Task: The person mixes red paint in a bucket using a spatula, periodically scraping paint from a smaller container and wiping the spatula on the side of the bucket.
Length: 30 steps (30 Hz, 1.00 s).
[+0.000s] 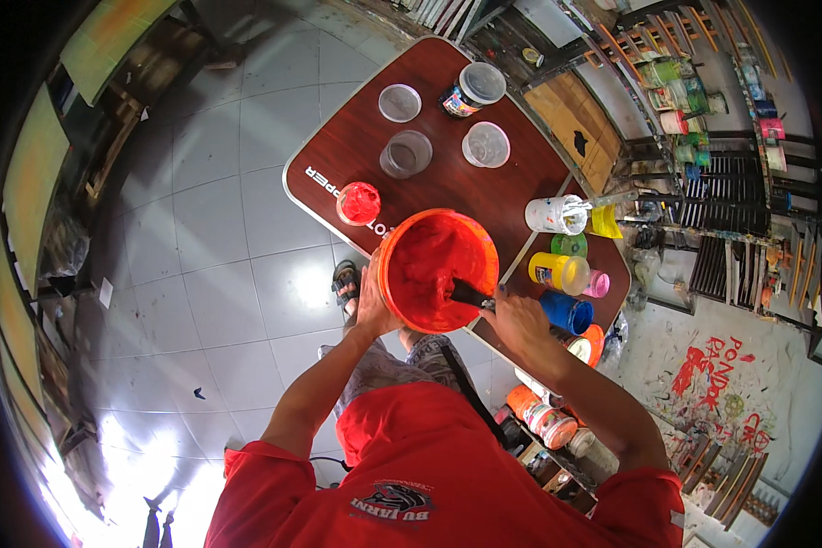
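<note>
Plainly, the two hands are apart, each busy with its own part of one job: the left hand (376, 306) is clasped against the outer side of an orange bucket (489, 251), while the right hand (518, 320) is wrapped around a black-handled tool (468, 293) whose far end sits in the thick red paint (425, 260). The bucket is between the hands, its open mouth facing up, at the near edge of a dark red-brown table (447, 178); whether its base touches the table cannot be told. Just beyond the left hand, near the bucket, stands a small tub of red paint (360, 203). Farther ahead of both hands are three clear plastic cups (486, 144) and, beyond them, a lidded dark jar (476, 89). Ahead and to the right of the right hand stands a white tub (550, 216) with paint streaks; closer to that hand are a green container (569, 244), a yellow one (546, 271), a pink one (597, 284) and, just beside its knuckles, a blue one (566, 312).
</note>
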### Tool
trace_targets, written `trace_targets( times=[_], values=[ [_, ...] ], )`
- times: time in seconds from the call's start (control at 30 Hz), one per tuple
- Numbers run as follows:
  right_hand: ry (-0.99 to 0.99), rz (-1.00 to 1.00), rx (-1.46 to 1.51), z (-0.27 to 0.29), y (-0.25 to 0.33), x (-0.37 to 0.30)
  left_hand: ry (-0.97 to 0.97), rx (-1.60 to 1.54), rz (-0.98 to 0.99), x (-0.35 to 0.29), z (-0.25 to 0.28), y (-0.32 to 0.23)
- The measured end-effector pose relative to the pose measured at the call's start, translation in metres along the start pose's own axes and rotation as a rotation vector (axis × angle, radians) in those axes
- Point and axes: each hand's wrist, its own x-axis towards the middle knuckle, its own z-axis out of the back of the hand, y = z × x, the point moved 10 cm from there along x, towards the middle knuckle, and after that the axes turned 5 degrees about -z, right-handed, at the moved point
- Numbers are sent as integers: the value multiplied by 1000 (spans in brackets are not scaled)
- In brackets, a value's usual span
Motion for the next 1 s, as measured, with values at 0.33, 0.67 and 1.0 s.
trace_targets(
  times=[0.33, 0.67, 1.0],
  values=[
    [-38, -144, 258, -12, -14, -5, 3, 36, 40, -9, -10, 12],
    [-125, -156, 380, -21, -21, -8, -52, -5, 10, -11, -10, 14],
    [-172, -86, 465, -32, -17, -6, -65, -37, 3, -15, -13, 19]
  ],
)
